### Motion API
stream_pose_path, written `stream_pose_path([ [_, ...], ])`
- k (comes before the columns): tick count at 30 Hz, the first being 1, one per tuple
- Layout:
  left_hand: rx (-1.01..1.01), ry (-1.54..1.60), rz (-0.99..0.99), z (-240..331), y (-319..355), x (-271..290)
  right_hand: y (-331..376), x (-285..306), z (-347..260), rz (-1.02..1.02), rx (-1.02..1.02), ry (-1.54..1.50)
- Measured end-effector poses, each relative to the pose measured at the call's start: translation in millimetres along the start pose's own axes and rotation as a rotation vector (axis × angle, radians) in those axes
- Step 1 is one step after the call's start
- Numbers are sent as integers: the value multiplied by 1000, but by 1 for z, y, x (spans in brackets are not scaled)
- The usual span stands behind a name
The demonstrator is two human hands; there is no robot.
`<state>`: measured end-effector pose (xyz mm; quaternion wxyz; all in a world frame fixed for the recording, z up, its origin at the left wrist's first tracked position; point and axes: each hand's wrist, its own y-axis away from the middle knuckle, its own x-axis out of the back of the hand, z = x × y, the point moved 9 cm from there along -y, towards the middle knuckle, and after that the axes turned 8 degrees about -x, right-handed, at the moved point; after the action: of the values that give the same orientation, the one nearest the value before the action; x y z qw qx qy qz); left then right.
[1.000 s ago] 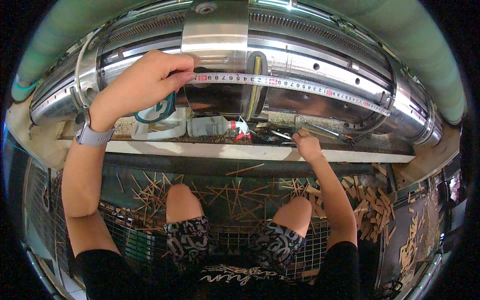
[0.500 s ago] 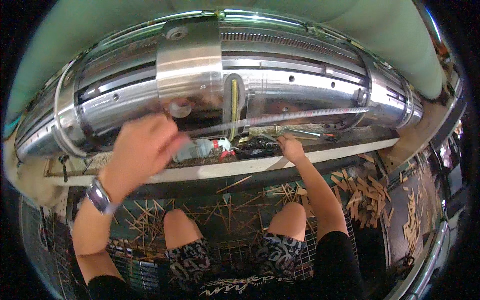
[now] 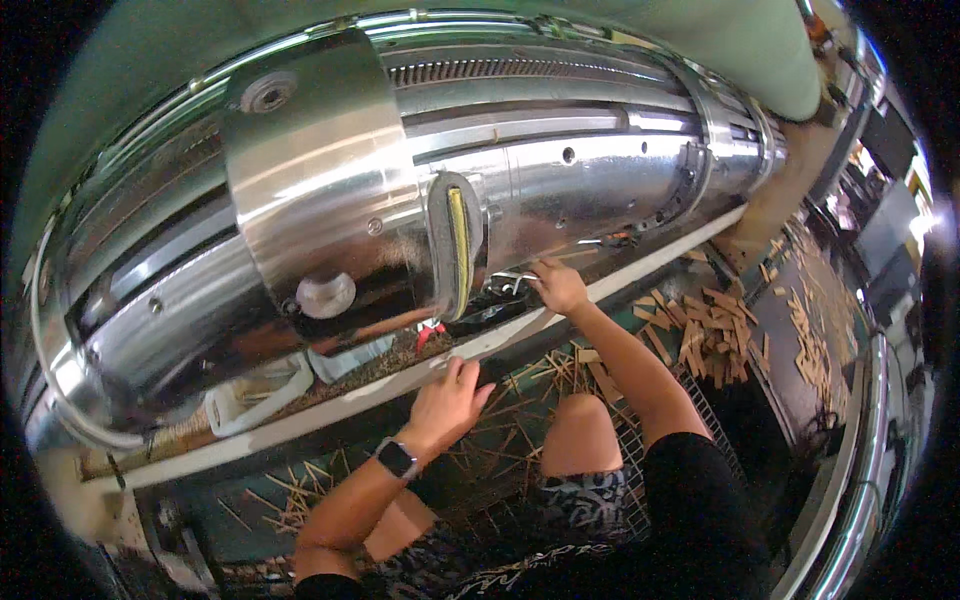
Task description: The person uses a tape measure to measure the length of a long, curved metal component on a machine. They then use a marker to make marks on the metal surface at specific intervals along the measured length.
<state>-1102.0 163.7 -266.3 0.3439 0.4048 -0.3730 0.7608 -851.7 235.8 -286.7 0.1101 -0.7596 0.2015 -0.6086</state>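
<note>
Item: your left hand, fingers spread, grasping nothing, braces on pale ledge. Right hand, 1 o'clock, pinches metal tool under steel cylinder for reach.

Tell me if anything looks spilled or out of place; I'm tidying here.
Yes: thin wooden sticks lie strewn across the wire mesh floor beneath the machine, and flat wooden slats sit in a loose heap to the right.

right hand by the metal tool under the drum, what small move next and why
Probably close the right hand on the metal tool and draw it clear: the fingertips already touch it beneath the shiny drum, while the left hand rests on the pale ledge, steadying the body.
</note>
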Motion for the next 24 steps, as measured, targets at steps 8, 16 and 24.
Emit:
stream_pose_path([
  [8, -8, -308, 187, -37, -29, -40, 0, -1, -3, -2, -105, 14],
  [16, 130, -133, 161, -31, -31, -29, 10, 7, 1, 127, -198, 53],
  [24, 114, -219, 189, -31, -37, -35, 19, 12, 4, 314, -174, -71],
])
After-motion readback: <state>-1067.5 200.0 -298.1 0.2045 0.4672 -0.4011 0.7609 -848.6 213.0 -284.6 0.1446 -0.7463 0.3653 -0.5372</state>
